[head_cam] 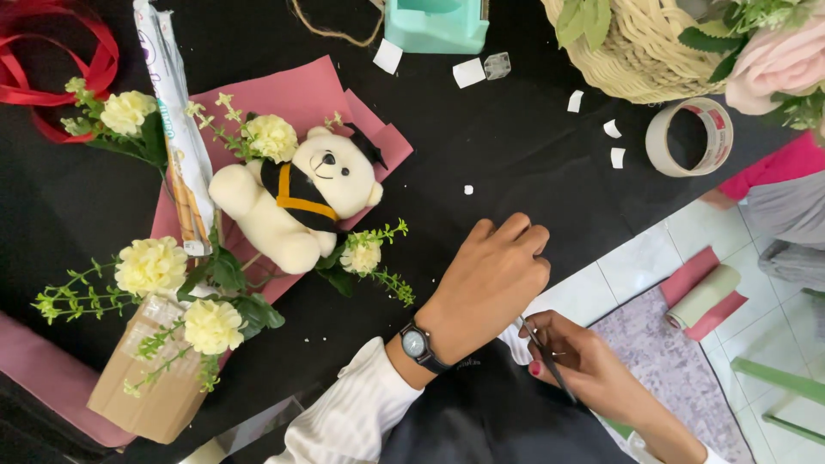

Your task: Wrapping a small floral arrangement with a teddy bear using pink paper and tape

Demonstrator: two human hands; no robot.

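Black cloth (516, 146) covers the bench and hangs over its lower right edge, where both hands work. The left hand (490, 279), a wristwatch (417, 344) on its wrist, lies knuckles up just right of the frame's centre, fingers curled together and pressing flat on the cloth, seemingly to keep it taut at the edge. Just below it, the right hand (571, 357) comes in from the lower right, palm turned upward, fingers clamped on a pair of dark scissors (541, 348) whose blades point up toward the left hand's heel, meeting the cloth's edge. A scrap of white material shows between the two hands.

In the left half of the frame a cream teddy bear (296, 202) in a black graduation sash lies on pink paper (301, 94), ringed by pale yellow artificial flowers (150, 266), as if laid out for a bouquet. A long snack packet (176, 120) lies beside the bear, and a cardboard piece (146, 399) sits at lower left. Red ribbon (60, 60) coils at upper left, a roll of tape (687, 137) rests at upper right, near a wicker basket (636, 60).
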